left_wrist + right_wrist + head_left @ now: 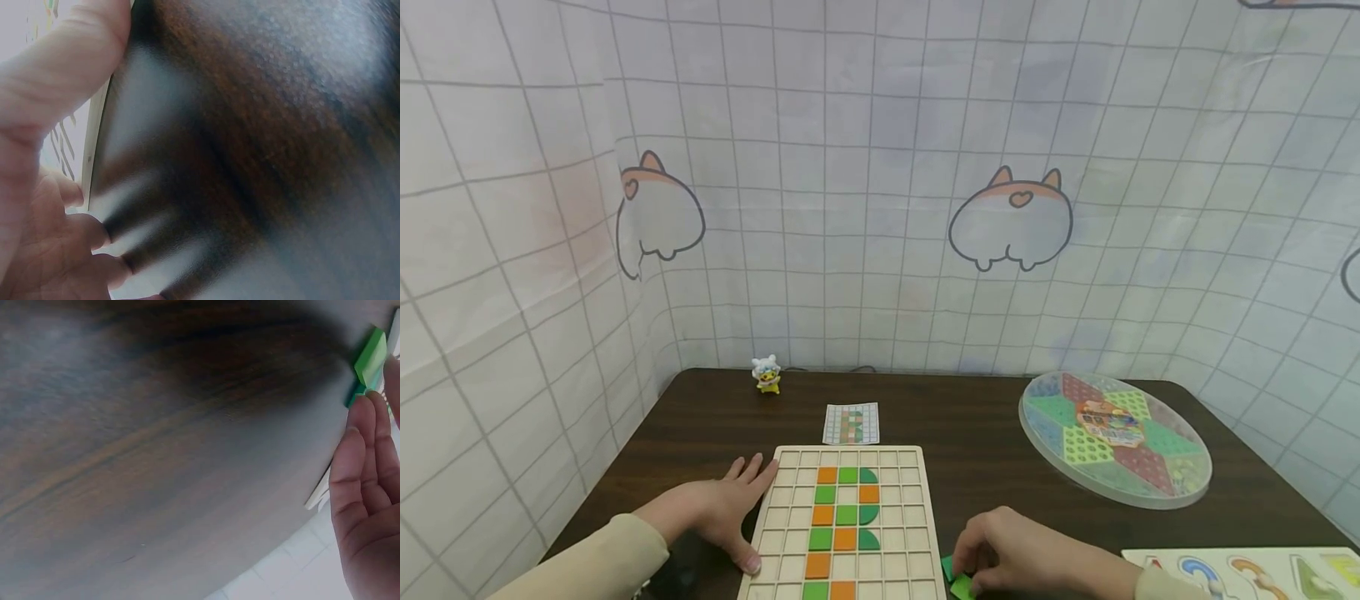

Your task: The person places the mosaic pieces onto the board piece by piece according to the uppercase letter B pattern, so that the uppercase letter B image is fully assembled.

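Observation:
A pale wooden grid board (pixel 901 546) bears orange and green square tiles and dark green rounded tiles. My left hand (pixel 730 504) rests along its left edge, fingers spread and thumb near the lower side; the left wrist view shows the fingertips (pixel 94 232) beside the board's edge. Right of the board, my right hand (pixel 1003 546) pinches at a light green tile (pixel 373 357) with thumb and fingers. This tile sits tilted over a dark green tile (pixel 356 394), close to the board's right edge.
Behind the board lies a small pattern card (pixel 851 423). A little figurine (pixel 767 374) stands at the back left. At the right are a round star-patterned game board (pixel 1116 437) and a cream puzzle board (pixel 1247 571). A dark object (pixel 668 577) lies under the left forearm.

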Available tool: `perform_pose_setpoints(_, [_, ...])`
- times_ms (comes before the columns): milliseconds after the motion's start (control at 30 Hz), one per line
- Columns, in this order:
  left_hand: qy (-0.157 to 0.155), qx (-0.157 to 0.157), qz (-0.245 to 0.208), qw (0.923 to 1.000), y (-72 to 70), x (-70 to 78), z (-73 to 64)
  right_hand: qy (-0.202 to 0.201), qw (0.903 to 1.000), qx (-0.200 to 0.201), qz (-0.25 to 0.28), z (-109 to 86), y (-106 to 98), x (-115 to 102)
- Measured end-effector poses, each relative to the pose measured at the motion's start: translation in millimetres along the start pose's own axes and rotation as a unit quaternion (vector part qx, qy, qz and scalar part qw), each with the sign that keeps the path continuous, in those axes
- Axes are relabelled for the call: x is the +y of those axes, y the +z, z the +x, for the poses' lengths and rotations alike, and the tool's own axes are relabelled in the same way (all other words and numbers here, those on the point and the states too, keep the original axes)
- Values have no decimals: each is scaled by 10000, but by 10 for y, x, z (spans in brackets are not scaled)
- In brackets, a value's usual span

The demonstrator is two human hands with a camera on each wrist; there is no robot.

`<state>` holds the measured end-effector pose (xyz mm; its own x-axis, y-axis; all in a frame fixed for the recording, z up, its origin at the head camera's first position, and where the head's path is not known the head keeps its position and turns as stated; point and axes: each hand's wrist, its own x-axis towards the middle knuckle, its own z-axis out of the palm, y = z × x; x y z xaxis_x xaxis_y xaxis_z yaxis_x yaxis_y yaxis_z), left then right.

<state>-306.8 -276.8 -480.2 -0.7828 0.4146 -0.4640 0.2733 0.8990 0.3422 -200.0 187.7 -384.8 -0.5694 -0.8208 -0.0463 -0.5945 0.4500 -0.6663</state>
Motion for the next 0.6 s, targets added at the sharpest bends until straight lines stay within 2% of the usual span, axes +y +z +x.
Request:
perform_pose_setpoints(33, [-1, 10, -4, 10000, -4, 5, -7, -146, 9998, -77, -96, -11, 12, 51])
perform_pose_setpoints(133, [3, 24, -13, 10000, -9, 12, -22, -240, 9993, -260, -130, -31, 37, 152])
perform_pose_setpoints(267, [9, 6, -46, 10000, -8, 13, -21, -428, 9984, -306, -187, -32, 105, 372])
perform_pose_setpoints(333, [9, 15, -61, 10000, -8, 13, -16, -610, 9974, -295, -243, -17, 173, 607])
perform_pose_setpoints(467, [36, 17, -57, 10000, -12, -3, -2, -717, 9967, -309, -232, 33, 301, 1065])
perform_pose_setpoints(600, [70, -23, -63, 10000, -8, -27, 23, -694, 9967, -416, -78, 74, 359, 1262])
